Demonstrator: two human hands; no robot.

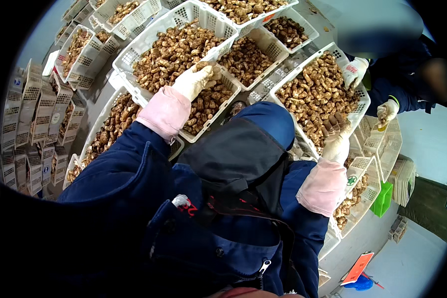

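Both my hands wear off-white gloves with pink cuffs. My left hand [198,81] is above the rim between two white crates, its fingers curled together; what they hold, if anything, I cannot make out. Below it, a smaller white crate holds brown knobbly pieces [207,105], like mushrooms or roots. On the right, my right hand [336,140] reaches over the near edge of another white crate [366,102]. Its dirt-stained fingers are spread above a heap of the same brown pieces [313,92], and nothing shows in its grip.
A co-worker's gloved hand [355,72] touches the right crate's far side; the other [387,110] hovers beside it, apparently pinching a small piece. Filled crates [176,52] surround my knees. Crate stacks [37,109] stand far left. Green baskets [382,199] stand at right.
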